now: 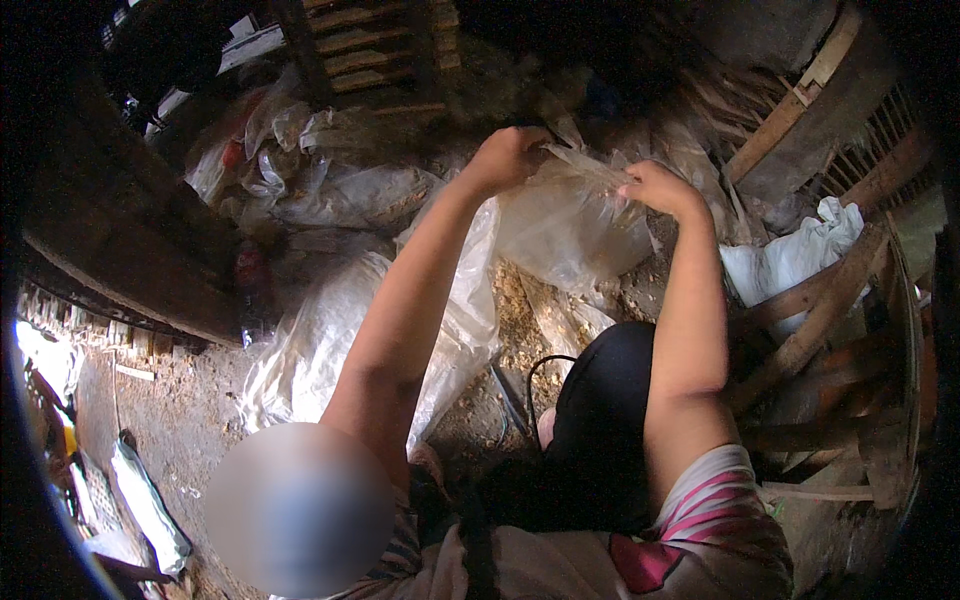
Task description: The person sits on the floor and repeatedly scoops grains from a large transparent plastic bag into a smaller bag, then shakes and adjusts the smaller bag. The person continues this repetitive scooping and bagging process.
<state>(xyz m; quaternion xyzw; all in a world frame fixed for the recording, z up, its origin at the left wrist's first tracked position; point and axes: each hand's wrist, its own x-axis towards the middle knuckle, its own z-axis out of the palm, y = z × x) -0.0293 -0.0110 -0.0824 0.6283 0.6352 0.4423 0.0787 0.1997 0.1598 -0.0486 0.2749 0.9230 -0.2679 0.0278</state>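
A see-through plastic bag (575, 230) hangs stretched between my two hands, its upper edge drawn into a taut, twisted strip. My left hand (508, 158) grips one end of that strip, with the fingers closed and partly turned out of sight. At the other end my right hand (655, 188) pinches the plastic between thumb and fingers. The lower part of the bag rests over ground strewn with yellowish crumbs. Beneath my left forearm spreads another crumpled sheet of plastic (325, 335).
More crumpled plastic (360, 195) lies at the far left, near a plastic bottle (255, 300). A white sack (785, 260) sits on the right beside wooden beams (800, 360). A slatted wooden frame (370, 45) stands at the back. My bent knee (605, 390) rises between my arms.
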